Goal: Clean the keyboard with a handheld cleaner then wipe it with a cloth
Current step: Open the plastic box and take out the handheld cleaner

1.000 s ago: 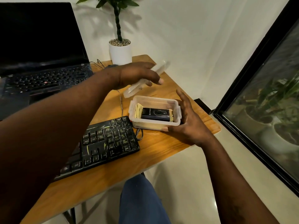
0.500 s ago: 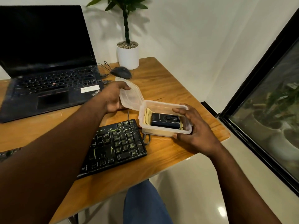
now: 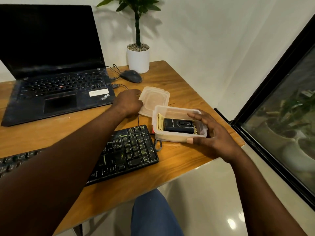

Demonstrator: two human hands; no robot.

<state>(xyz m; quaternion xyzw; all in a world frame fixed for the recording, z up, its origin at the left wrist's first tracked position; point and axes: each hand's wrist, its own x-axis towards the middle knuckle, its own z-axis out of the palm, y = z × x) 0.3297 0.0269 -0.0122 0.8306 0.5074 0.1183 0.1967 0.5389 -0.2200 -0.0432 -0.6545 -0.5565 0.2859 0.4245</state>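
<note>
Black handheld cleaner (image 3: 179,126) lies in clear container (image 3: 170,137), hiding most of yellow cloth (image 3: 159,122); keyboard (image 3: 129,150) at container's 8 o'clock, left end behind forearm; right hand (image 3: 213,137) clasps container's 3 o'clock end; left hand (image 3: 128,103) at lid (image 3: 154,99) edge, fingers hidden, grip unclear

Wood-grain table (image 3: 180,160); translucent plastic container (image 3: 179,136), lid (image 3: 154,97); matt black cleaner (image 3: 179,126); yellow cloth (image 3: 159,123).

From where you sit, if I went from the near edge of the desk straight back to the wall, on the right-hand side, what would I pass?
Keyboard → open plastic box → its lid, lying flat → mouse → potted plant by the wall.
</note>
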